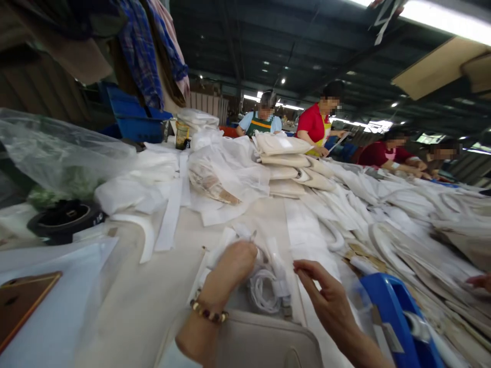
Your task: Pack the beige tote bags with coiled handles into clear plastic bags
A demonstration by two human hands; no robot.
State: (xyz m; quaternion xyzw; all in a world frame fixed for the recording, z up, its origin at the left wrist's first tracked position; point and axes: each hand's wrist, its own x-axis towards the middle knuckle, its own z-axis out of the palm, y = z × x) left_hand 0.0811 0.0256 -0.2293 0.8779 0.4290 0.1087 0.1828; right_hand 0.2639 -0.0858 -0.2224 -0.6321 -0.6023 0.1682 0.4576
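My left hand (235,261), with a beaded bracelet (209,311) on the wrist, is closed over a white plastic-wrapped bundle. A small shiny bit shows at its fingertips, but what it grips is hidden. To the right, my right hand (326,294) has thumb and fingertips drawn together in a pinch; anything between them is too small to make out. Between the hands lies a coil of white cord (265,291), beside the bundle. Nearest me is a beige bag or case (264,340) with rounded corners, partly covered by my left forearm.
A blue tape dispenser (397,312) stands at right, by many white and beige pieces. Behind are stacked beige pieces (286,143) and a clear plastic bag (230,168). A phone (26,301) and a black round object (65,217) lie left. Several people work across the table.
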